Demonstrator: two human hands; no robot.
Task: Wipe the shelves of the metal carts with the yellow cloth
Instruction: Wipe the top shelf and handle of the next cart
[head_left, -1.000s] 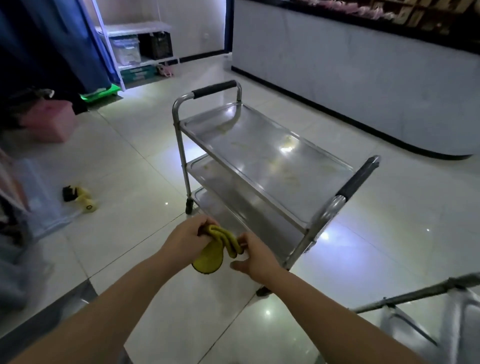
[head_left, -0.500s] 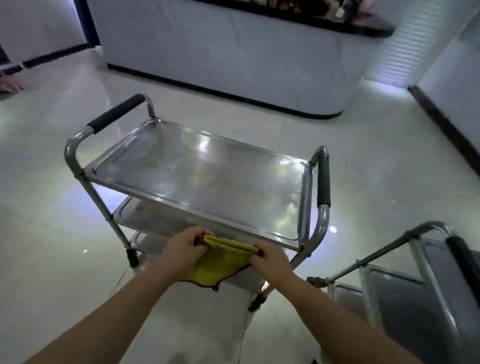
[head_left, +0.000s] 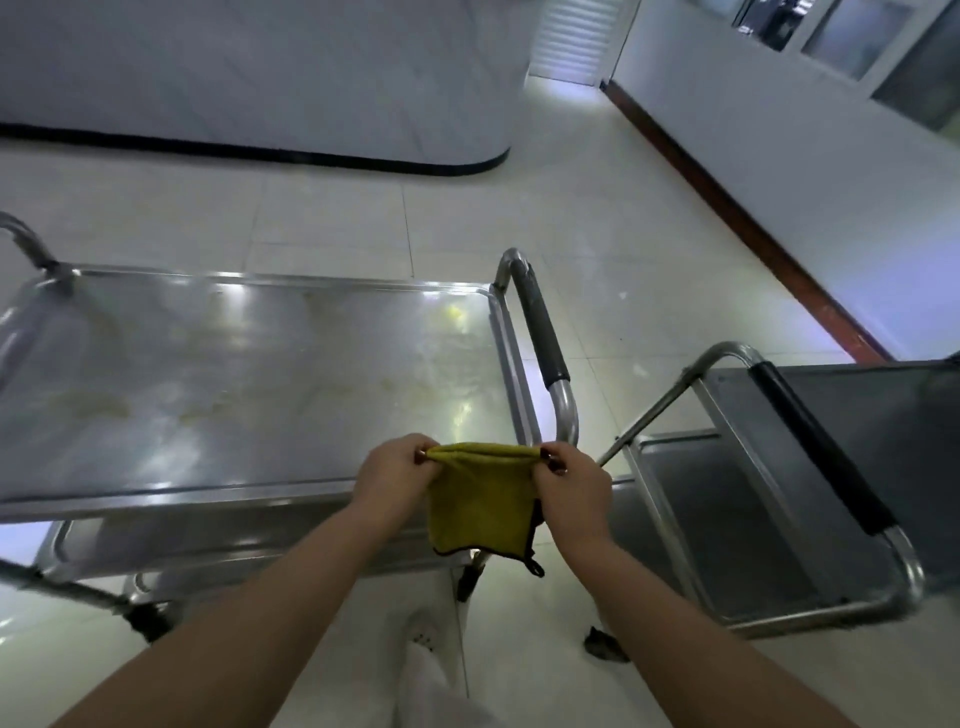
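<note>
Both hands hold the yellow cloth (head_left: 480, 501) up in front of the body, left hand (head_left: 392, 480) pinching the top left corner, right hand (head_left: 574, 486) pinching the top right corner, so each grip is narrow and closed on fabric. The top edge is pulled taut between them and the rest hangs down flat, dark-trimmed hem and a small loop at the bottom right; likely it is being spread out or folded to a clean face before wiping. The cloth hangs over the near right corner of the near cart's top shelf (head_left: 249, 384), above the rim, not touching the metal as far as the view shows. That shelf is shiny steel with yellowish smears and streaks across the middle and toward the right, so wiping is not yet begun here. Its black-sleeved handle (head_left: 543, 338) stands just right of the cloth. A lower shelf (head_left: 218, 540) shows under the near edge. A second cart (head_left: 810, 493) stands close on the right, darker shelves, own black handle. Floor is glossy pale tile (head_left: 597, 218) with glare; a curved white counter (head_left: 260, 78) with black base sits far, a white wall with reddish skirting runs far right. Dim light.
</note>
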